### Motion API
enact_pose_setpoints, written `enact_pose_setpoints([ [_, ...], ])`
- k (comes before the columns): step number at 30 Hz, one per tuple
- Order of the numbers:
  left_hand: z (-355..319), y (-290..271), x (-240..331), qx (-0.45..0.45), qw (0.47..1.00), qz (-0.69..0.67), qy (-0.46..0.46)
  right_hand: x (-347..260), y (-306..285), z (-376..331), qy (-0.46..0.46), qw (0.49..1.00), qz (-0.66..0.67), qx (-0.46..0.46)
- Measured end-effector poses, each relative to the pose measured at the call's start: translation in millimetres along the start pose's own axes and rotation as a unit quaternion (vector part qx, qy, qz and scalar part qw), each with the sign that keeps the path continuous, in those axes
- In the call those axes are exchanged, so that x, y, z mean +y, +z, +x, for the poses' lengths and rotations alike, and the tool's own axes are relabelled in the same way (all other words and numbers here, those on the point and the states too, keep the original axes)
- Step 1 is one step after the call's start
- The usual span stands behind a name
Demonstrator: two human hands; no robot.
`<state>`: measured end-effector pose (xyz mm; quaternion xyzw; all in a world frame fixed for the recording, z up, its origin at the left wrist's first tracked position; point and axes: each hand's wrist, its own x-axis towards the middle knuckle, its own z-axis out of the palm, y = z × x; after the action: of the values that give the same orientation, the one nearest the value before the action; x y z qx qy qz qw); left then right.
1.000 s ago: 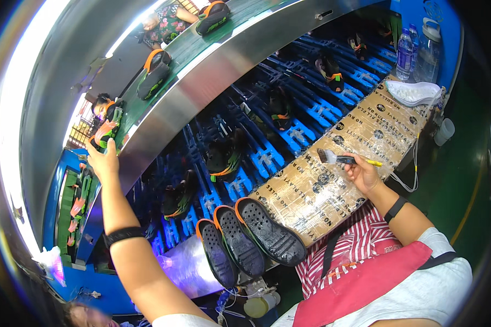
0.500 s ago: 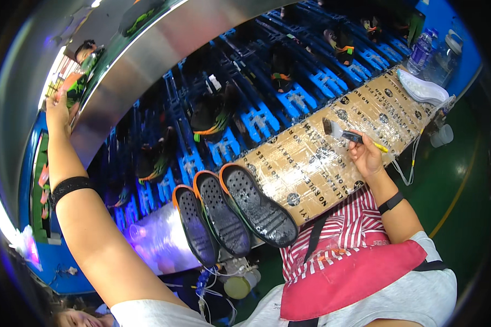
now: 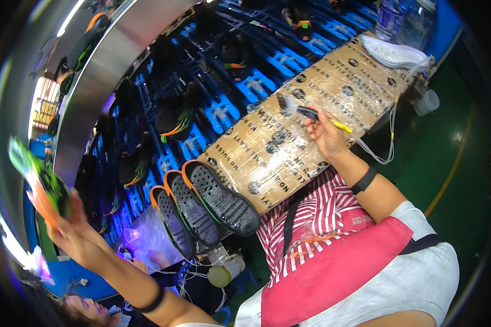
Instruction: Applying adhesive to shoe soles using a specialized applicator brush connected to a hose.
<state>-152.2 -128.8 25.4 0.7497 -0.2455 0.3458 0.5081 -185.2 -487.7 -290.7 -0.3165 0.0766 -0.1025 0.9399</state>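
I am now carrying off the conveyor a blurred, probably green-and-orange sole (image 3: 38, 182) in my left hand (image 3: 73, 231), while my right fingers (image 3: 316, 122) are gripping a brush (image 3: 305, 111).

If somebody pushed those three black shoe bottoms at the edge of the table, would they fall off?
Probably yes. The three black soles lean on one another and jut past the edge of the cardboard-covered table, so a push might slide or tip them off. They look like thin, nubby rubber, so likely light and bendy rather than breakable.
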Motion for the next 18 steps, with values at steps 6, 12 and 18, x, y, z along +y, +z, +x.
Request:
enact_pose_setpoints([
  [6,-149,60,24,-0.018,0.997,-0.028,-0.07,-1,8,-3,-0.034,0.999,-0.005,0.031],
  [12,-218,99,26,-0.106,0.967,-0.065,-0.222,-3,5,-1,-0.033,0.999,-0.012,0.021],
  [18,-250,129,0,-0.211,0.951,0.084,-0.21,-1,0,2,-0.023,1.0,0.012,0.01],
])
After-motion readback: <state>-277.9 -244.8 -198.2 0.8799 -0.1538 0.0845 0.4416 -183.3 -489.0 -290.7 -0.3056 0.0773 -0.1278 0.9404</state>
